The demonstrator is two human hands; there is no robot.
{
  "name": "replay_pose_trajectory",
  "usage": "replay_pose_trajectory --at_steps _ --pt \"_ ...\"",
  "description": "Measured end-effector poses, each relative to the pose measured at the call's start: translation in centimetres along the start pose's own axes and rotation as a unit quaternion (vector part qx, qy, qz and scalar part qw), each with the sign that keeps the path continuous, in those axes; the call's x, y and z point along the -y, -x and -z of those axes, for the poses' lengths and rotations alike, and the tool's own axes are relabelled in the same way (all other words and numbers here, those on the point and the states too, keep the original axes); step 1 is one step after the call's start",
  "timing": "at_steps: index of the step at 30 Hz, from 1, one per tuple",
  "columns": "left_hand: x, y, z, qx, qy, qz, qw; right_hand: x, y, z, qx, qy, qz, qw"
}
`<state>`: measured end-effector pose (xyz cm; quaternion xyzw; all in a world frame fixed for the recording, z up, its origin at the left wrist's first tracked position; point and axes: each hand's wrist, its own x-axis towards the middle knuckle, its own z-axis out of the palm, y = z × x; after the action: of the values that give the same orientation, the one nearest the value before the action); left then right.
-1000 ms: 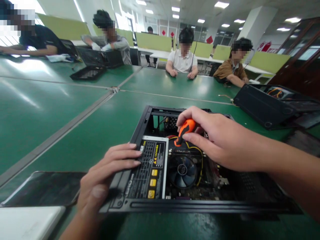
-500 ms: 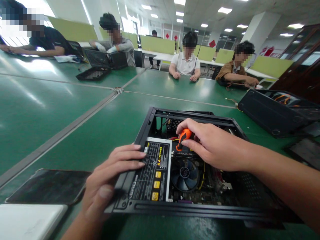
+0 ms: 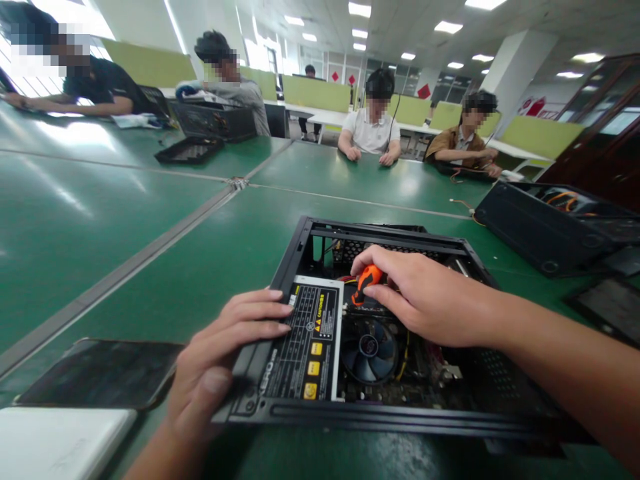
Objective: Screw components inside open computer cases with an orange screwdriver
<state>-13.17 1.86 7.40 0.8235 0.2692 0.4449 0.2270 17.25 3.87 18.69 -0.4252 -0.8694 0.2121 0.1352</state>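
Observation:
An opened black computer case (image 3: 390, 415) lies on its side on the green table. My left hand (image 3: 220, 353) rests on its left edge, fingers stretched out flat, with the fingertips at the labelled power supply (image 3: 310, 347). My right hand (image 3: 425, 293) reaches into the case, its fingers closed around the orange and black handle of a screwdriver (image 3: 367, 281). The handle is tilted; the tip is hidden down inside the case. Just in front of it sits a round cooling fan (image 3: 369, 347) on the motherboard, with yellow cables beside it.
A black phone-like slab (image 3: 100, 373) and a white box (image 3: 55, 440) lie at the left. Another black computer case (image 3: 540, 227) stands at the right, near a dark panel (image 3: 610, 307). Across the table (image 3: 210, 260) several people sit, one behind another case (image 3: 215, 120).
My right hand and the screwdriver have shifted very slightly, still inside the case. The left hand stays put. Across the table, two people have moved their arms.

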Motion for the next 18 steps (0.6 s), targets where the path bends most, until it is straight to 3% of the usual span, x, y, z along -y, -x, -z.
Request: replay_pose_trajectory --at_steps 6,10,15,18 --pt "-0.6 0.0 -0.1 -0.021 0.005 0.029 0.999 -0.4 -0.5 -0.4 -0.013 0.017 0.012 1.0" --pt "-1.1 -0.3 -0.2 -0.025 0.016 0.016 0.999 -0.9 -1.0 -1.0 -0.032 0.053 0.016 0.998" --pt "-1.0 -0.9 0.2 -0.025 0.02 0.036 0.999 -0.2 -0.4 -0.6 0.003 -0.058 0.01 0.998" --pt "-1.7 -2.1 1.5 0.01 -0.015 0.048 0.999 0.6 1.5 1.5 -0.097 -0.095 0.0 0.991"
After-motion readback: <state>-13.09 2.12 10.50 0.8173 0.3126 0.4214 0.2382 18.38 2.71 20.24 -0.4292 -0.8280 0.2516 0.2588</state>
